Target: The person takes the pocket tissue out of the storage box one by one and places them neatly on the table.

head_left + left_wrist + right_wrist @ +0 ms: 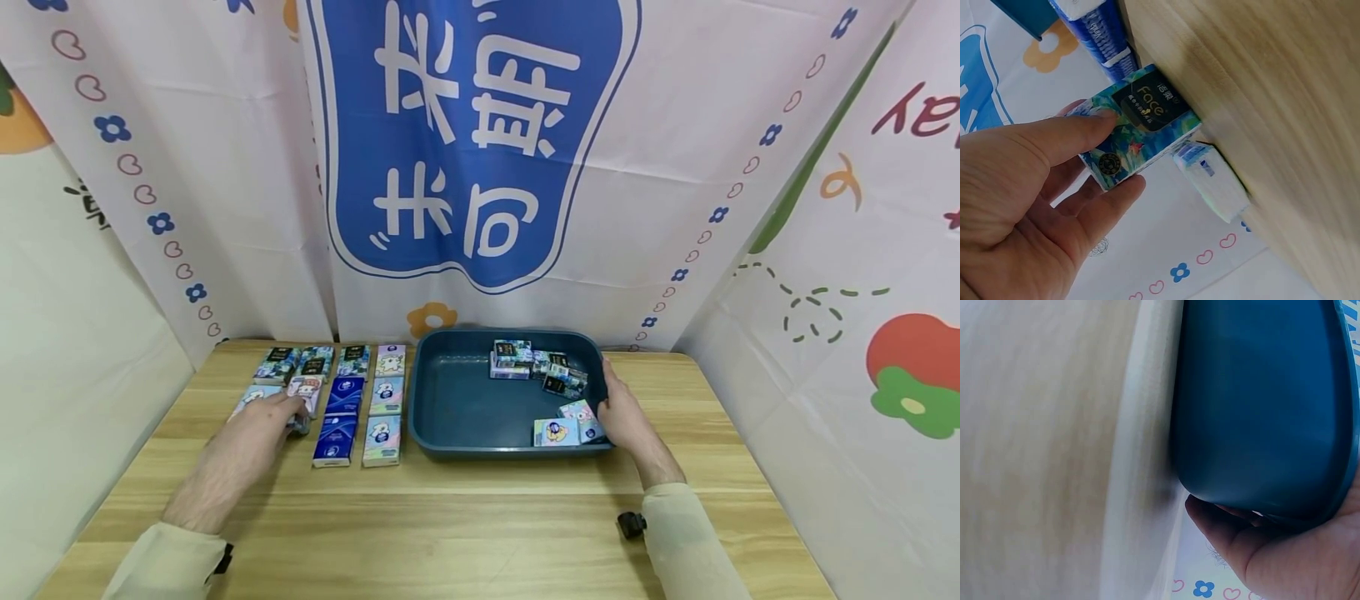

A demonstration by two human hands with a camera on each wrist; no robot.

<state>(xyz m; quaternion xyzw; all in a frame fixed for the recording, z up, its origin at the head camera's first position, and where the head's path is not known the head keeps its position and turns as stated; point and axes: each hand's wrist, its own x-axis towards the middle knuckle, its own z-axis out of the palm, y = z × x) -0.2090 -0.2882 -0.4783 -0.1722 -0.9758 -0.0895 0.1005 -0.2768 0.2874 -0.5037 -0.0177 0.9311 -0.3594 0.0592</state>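
Wood-grain table below, printed white curtain behind. Left of the blue-green tray, one dark floral packet, clamped between thumb and fingers of left hand. Also left of the tray, ten other packets visible: three dark floral ones, two blue ones, five pastel ones; two columns of three between tray and held packet. Inside the tray, overlapping packets, cannot tell exactly how many. Around the tray's right end, fingers of right hand curled tight.
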